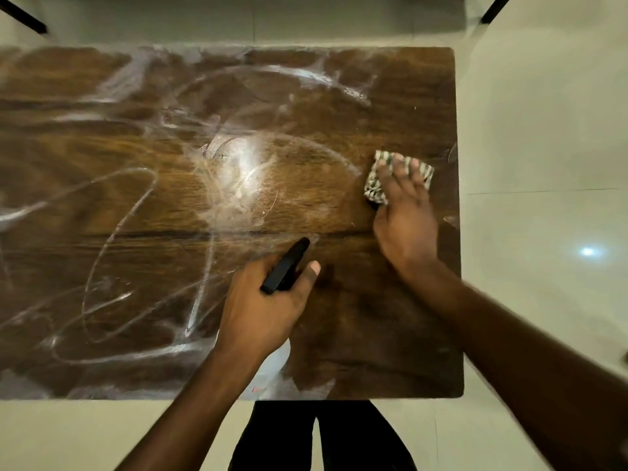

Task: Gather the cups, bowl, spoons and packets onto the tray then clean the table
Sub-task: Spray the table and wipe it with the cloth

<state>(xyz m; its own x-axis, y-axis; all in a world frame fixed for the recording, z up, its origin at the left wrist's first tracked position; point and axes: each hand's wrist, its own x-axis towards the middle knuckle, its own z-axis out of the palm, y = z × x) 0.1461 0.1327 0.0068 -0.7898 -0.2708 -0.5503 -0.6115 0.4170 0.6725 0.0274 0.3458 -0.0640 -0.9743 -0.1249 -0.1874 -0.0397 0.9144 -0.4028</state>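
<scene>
Right hand [406, 215] pressed flat on striped cloth [374, 190], near desk [373, 334] right edge. Left hand [265, 307] grips black object [285, 266] (identity unclear). White smeared streaks [234, 158] across the wood, left and centre.

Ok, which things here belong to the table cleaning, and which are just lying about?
In the job: brown wooden table; white wipe streaks on it; striped grey-and-white cloth pressed under the right hand; slim black object (can't tell what) gripped by the left hand.
Just about: pale tiled floor; black bars at the far corners.
</scene>
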